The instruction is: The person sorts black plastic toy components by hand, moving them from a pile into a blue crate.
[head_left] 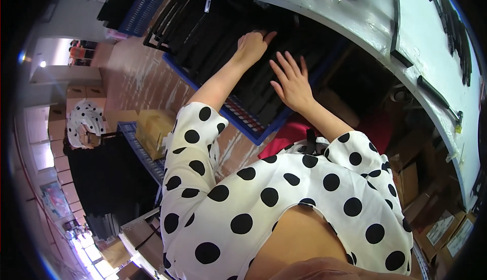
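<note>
Spotted shirt (317,194) closest, blue crate (249,134) beyond

Black strips (261,90) lie packed in the crate, probably parked beside the white worktop (375,26) for easy reach. Above them my left hand (252,47) curls loosely; I cannot tell whether it grips anything. My right hand (295,87) is spread wide, apparently holding nothing. Around me: worn brown floor (127,69), a cardboard box (152,130).

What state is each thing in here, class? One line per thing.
Left hand: fingers curled, any hold unclear
Right hand: open, fingers spread
Blue crate: open-topped, loaded
Black strips: packed side by side in the crate
Black-handled tool: lying untouched on white table
Cardboard box: seemingly closed
</note>
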A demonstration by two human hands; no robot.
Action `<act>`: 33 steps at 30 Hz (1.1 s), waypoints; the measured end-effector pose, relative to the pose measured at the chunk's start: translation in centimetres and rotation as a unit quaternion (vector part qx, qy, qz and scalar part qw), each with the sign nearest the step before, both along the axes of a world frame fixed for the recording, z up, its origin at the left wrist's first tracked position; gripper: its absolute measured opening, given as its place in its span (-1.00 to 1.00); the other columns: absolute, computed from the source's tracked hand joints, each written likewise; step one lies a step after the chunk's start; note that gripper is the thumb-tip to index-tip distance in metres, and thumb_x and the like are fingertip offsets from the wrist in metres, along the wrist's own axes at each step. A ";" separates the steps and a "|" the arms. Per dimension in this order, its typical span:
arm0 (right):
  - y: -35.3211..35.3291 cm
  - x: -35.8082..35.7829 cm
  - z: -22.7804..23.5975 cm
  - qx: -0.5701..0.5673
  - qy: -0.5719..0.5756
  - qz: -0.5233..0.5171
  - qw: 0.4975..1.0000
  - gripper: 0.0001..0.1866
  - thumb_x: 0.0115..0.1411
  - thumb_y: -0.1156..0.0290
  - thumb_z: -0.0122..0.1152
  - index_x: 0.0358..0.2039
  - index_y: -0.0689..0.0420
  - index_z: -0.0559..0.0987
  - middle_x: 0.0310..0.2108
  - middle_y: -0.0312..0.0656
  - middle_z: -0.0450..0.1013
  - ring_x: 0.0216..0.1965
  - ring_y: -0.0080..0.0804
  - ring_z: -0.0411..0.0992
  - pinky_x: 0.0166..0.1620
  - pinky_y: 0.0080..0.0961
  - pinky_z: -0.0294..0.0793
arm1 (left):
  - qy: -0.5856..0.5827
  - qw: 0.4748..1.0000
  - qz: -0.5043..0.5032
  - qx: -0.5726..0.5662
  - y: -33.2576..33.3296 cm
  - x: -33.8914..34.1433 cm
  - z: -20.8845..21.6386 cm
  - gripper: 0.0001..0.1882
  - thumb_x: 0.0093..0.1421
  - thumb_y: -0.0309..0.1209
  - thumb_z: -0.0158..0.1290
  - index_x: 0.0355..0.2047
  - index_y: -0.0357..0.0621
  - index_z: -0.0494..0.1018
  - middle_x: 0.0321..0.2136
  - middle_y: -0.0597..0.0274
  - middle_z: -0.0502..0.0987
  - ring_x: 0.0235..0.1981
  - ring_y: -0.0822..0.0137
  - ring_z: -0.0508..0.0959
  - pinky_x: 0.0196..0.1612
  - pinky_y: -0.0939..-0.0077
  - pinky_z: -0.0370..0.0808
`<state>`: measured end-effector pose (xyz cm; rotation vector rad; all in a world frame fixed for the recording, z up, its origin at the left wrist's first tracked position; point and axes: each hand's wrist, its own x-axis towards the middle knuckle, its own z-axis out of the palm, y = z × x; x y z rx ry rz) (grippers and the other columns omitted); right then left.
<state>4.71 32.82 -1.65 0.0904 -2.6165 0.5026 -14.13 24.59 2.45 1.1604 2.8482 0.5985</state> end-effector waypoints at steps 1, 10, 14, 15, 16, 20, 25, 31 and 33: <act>0.0 1.0 -0.1 -0.018 0.018 -0.015 1.000 -0.32 0.23 0.06 0.10 0.30 0.10 0.27 0.37 -0.02 0.07 0.40 -0.02 -0.01 0.39 0.04 -0.16 | 0.038 0.999 -0.004 -0.024 -0.2 0.3 0.3 -0.62 0.30 -0.08 -0.01 -0.17 -0.07 0.63 -0.24 0.02 0.62 -0.18 -0.05 0.60 -0.12 0.16 0.50; 1.2 -2.7 -2.2 -0.050 0.022 -0.050 0.997 -0.27 0.26 -0.04 0.08 0.31 0.14 0.25 0.35 -0.11 0.12 0.42 -0.18 -0.04 0.41 -0.02 -0.18 | -0.007 0.957 -0.030 0.289 -6.5 1.0 2.4 -0.81 0.27 -0.42 0.10 -0.15 -0.16 0.61 -0.25 0.10 0.61 -0.28 0.19 0.62 -0.20 0.46 0.54; 0.9 -5.1 -3.0 -0.034 0.033 -0.054 0.997 -0.27 0.28 -0.07 0.04 0.31 0.15 0.25 0.36 -0.10 0.12 0.43 -0.17 -0.06 0.41 -0.01 -0.18 | -0.022 0.976 0.031 0.212 -10.4 6.4 3.6 -0.76 0.24 -0.38 0.14 -0.11 -0.19 0.57 -0.17 0.07 0.55 -0.15 0.14 0.56 -0.05 0.38 0.49; 1.1 -5.3 -3.1 -0.034 0.029 -0.053 0.998 -0.27 0.28 -0.07 0.04 0.31 0.15 0.25 0.36 -0.10 0.12 0.43 -0.17 -0.06 0.41 -0.01 -0.18 | 0.025 0.985 0.034 0.168 -10.9 7.9 3.4 -0.72 0.23 -0.38 0.16 -0.08 -0.19 0.55 -0.13 0.05 0.52 -0.10 0.11 0.53 0.01 0.34 0.46; 1.3 -5.5 -3.0 -0.042 0.009 -0.032 0.999 -0.25 0.27 -0.06 0.07 0.34 0.12 0.21 0.39 -0.11 0.06 0.44 -0.15 -0.11 0.42 -0.02 -0.20 | 0.064 0.986 0.043 0.145 -11.6 9.6 3.0 -0.58 0.20 -0.34 0.18 0.05 -0.17 0.46 -0.08 0.00 0.44 -0.02 0.03 0.47 0.11 0.28 0.39; 2.1 -5.8 -2.8 -0.121 0.019 -0.020 0.992 -0.06 0.16 -0.10 0.25 0.39 0.10 0.09 0.44 -0.01 -0.11 0.45 -0.05 -0.17 0.41 -0.03 -0.17 | -0.063 0.828 0.339 0.441 -16.4 12.3 -1.7 -0.64 0.28 -0.21 0.08 -0.04 -0.20 0.42 -0.20 0.18 0.48 -0.20 0.31 0.46 -0.02 0.42 0.39; -1.4 -6.8 -2.8 -0.359 0.015 -0.168 0.918 0.20 0.02 -0.07 0.41 0.43 0.14 -0.15 0.42 0.25 -0.24 0.45 0.07 -0.22 0.42 -0.14 -0.15 | -0.413 0.423 0.491 0.640 -21.0 10.4 -13.1 -0.31 0.32 0.19 -0.34 0.21 -0.02 0.31 0.20 0.17 0.36 0.21 0.07 0.35 0.30 0.13 0.22; -1.4 -8.6 -4.1 -0.587 -0.066 -0.151 0.793 0.24 0.06 0.15 0.39 0.41 0.25 -0.35 0.26 0.17 0.19 0.24 -0.08 0.25 0.23 -0.48 0.22 | -0.426 0.447 0.170 0.768 -7.9 8.8 -12.4 -0.25 0.35 0.21 -0.38 0.30 -0.06 0.23 0.27 0.11 0.28 0.24 0.04 0.31 0.29 0.14 0.25; -0.3 -9.2 -3.8 -0.582 -0.045 -0.163 0.796 0.22 0.08 0.22 0.37 0.40 0.26 -0.38 0.16 0.16 0.32 0.17 -0.08 0.33 0.19 -0.48 0.27 | -0.477 0.354 0.196 0.780 -5.6 8.7 -10.1 -0.21 0.32 0.27 -0.35 0.30 -0.05 0.22 0.27 0.11 0.28 0.23 0.05 0.32 0.28 0.16 0.26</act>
